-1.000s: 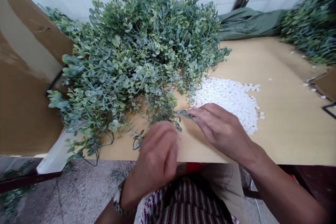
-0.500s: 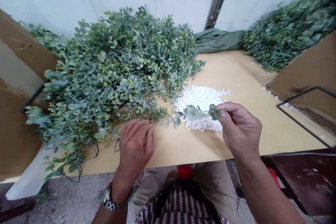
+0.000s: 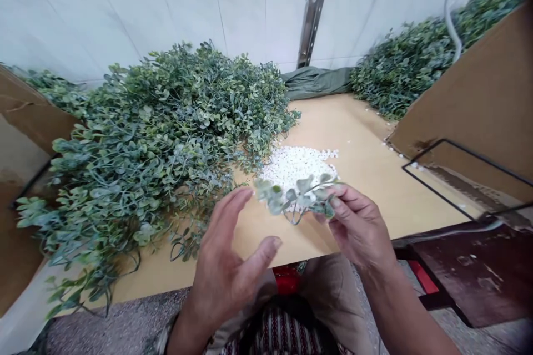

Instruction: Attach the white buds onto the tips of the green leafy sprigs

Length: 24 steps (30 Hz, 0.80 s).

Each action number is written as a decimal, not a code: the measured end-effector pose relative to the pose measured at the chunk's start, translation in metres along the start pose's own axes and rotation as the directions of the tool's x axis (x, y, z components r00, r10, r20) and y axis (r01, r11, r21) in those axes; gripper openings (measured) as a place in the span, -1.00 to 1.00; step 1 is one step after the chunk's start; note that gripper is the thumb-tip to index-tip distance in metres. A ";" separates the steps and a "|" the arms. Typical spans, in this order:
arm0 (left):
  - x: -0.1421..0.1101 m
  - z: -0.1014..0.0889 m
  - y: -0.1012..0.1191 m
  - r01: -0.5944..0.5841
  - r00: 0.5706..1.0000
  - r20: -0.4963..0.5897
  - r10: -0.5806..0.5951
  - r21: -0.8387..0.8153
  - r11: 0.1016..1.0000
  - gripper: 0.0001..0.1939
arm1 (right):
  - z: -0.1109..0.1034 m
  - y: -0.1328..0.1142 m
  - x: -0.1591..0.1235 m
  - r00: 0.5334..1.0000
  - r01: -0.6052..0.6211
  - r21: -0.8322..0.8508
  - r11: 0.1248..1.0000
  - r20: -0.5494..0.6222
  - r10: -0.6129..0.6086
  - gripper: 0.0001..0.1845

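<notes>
A leafy sprig (image 3: 306,197) is in front of a heap of white pellets (image 3: 291,161), its right end pinched between the thumb and fingers of the right hand (image 3: 362,227). The left hand (image 3: 229,260) holds nothing, its fingers released and thumb spread wide; its fingertips are near the sprig's left end, touching or not I cannot tell. The pellets lie on the counter (image 3: 366,177). Left of them spreads a large foliage pile (image 3: 187,116); at far right, more greenery (image 3: 408,61) lies beside a cardboard panel (image 3: 478,100).
</notes>
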<state>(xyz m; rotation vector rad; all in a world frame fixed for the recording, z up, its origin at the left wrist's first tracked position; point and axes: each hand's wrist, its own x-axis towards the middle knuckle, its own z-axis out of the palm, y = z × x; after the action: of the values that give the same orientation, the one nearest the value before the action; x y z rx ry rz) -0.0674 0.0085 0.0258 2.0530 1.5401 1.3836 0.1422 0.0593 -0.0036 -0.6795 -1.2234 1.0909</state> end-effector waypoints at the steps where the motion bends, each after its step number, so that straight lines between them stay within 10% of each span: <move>1: 0.005 0.001 0.008 0.115 0.986 0.142 -0.088 -0.193 0.974 -0.46 | 0.005 0.000 -0.002 0.997 -0.036 -0.019 0.999 0.066 0.037 -0.81; 6: 0.022 0.017 0.021 0.530 0.824 0.495 -0.274 -0.508 0.679 -0.76 | 0.017 -0.004 -0.013 0.961 -0.077 -0.263 0.962 0.239 0.142 -0.90; 13: 0.000 0.042 0.008 0.603 0.779 0.405 -0.478 -0.690 0.399 -0.83 | 0.019 -0.001 -0.026 0.968 0.125 -0.408 0.904 0.249 -0.021 -0.86; 19: -0.009 0.040 0.005 0.611 0.776 0.435 -0.457 -0.697 0.375 -0.84 | 0.022 0.009 -0.030 0.972 0.215 -0.354 0.910 0.168 -0.165 -0.94; 24: -0.017 0.038 0.010 0.695 0.688 0.517 -0.509 -0.672 0.256 -0.74 | 0.022 0.005 -0.033 0.942 0.246 -0.281 0.928 0.293 -0.161 -0.92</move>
<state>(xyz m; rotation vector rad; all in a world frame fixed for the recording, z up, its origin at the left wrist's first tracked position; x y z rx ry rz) -0.0319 0.0025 0.0032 0.7754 1.0114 1.1539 0.1207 0.0282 -0.0158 -0.6386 -1.6859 0.8355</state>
